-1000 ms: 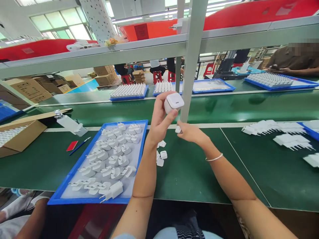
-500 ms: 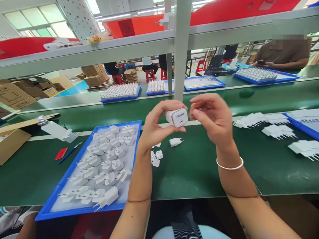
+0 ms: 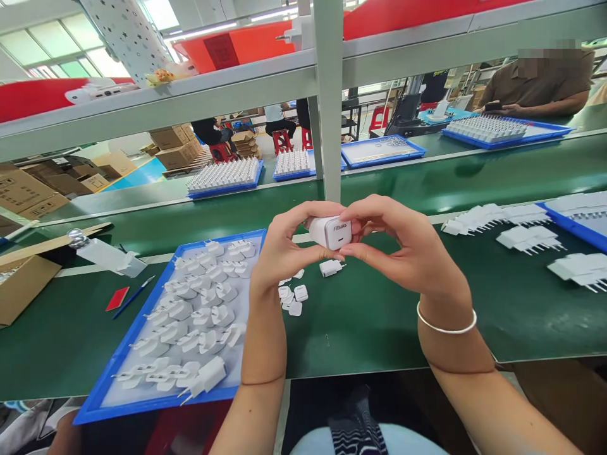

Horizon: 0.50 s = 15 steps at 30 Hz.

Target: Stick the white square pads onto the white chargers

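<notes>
Since a moment ago, my right hand (image 3: 403, 249) has closed in on the white charger (image 3: 331, 232), so both hands now pinch it between fingertips above the green table (image 3: 379, 316). My left hand (image 3: 284, 253) grips its far side, thumb beneath; held this way its printed face stays toward me and uncovered. Below it lie a loose charger (image 3: 331, 268) and small white caps (image 3: 291, 298), near to hand. Plug parts fill the blue tray (image 3: 118, 379) to my left.
</notes>
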Available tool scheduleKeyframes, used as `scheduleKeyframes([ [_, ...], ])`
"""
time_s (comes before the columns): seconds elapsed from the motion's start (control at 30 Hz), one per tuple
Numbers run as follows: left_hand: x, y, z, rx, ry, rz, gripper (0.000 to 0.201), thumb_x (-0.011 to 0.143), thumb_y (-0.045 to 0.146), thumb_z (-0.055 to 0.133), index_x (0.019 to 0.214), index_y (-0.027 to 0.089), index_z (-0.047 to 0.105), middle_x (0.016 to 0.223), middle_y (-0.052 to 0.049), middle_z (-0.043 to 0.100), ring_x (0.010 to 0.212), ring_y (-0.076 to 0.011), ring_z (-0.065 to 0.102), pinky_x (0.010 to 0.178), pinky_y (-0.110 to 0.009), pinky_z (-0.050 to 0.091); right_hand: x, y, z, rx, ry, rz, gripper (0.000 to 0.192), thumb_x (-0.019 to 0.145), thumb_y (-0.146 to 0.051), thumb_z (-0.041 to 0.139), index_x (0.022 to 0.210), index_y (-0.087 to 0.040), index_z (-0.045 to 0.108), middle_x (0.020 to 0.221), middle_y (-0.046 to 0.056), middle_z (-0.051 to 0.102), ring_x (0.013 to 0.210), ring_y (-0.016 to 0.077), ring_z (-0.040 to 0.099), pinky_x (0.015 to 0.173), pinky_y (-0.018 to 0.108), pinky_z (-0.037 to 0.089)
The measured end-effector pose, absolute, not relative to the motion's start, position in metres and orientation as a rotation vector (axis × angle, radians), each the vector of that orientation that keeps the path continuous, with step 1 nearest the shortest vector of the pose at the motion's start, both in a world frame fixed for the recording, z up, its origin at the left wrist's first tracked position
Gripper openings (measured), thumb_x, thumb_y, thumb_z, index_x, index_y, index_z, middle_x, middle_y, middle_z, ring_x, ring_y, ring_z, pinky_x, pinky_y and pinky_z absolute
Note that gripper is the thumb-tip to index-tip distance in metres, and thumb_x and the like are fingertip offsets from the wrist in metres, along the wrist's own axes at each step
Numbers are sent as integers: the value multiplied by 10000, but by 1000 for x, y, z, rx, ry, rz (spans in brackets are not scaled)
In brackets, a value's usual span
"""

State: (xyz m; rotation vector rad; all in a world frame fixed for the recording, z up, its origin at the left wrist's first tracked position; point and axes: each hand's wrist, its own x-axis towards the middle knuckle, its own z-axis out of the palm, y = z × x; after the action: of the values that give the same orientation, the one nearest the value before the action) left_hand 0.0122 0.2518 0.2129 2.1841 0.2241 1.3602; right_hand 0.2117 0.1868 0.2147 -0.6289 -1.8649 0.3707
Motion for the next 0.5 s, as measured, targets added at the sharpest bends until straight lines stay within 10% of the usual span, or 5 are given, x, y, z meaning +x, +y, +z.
scheduleKeyframes([
  [0.5, 15, 251, 214, 2212, 304, 1318, 475, 671, 299, 921, 1101, 200, 747, 1061, -74, 778, 898, -179, 727, 757, -257, 576, 216, 189, 213, -831, -1893, 397, 250, 897, -140, 680, 1073, -239, 533, 930, 14, 598, 810, 150, 619, 731, 285, 576],
])
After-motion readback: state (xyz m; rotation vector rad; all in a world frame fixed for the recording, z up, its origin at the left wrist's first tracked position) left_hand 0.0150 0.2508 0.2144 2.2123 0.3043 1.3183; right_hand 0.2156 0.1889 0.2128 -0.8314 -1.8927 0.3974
